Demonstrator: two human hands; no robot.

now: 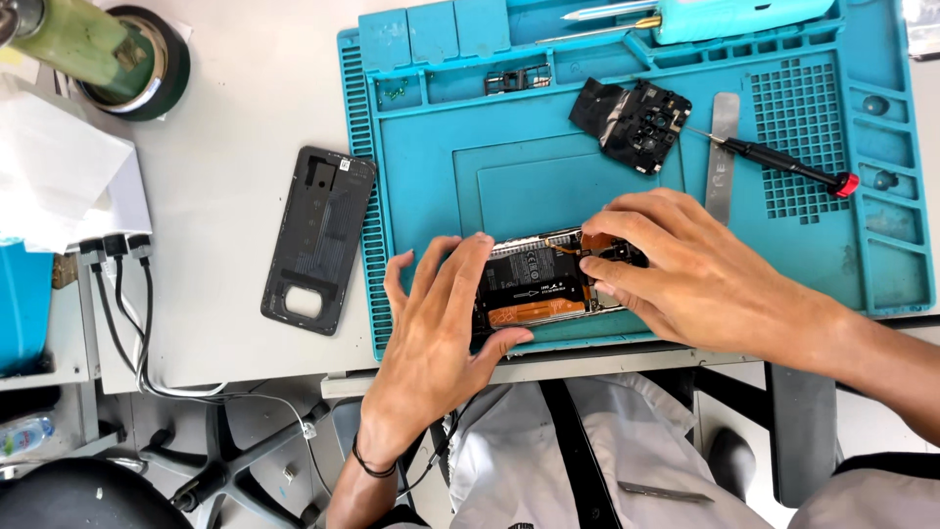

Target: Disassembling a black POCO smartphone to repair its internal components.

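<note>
I have the opened phone [543, 284] lying flat on the near edge of the blue work mat [431, 147], close to my body so both hands can rest on it. My left hand [436, 328] lies over its left end with the fingers [460, 269] spread wide and pressed down, not gripping anything, just pinning the phone so it cannot slide. My right hand [685, 264] covers the right end, its fingertips drawn narrow and touching the orange flex strip by the board; whether they pinch anything I cannot tell. The phone's dark back cover [318, 237] sits inner side up on the tabletop [245, 118], just off the mat's left edge, out of the way. A black camera-frame part [632, 122] and a red-tipped screwdriver [783, 165] lie farther back on the mat, within reach.
</note>
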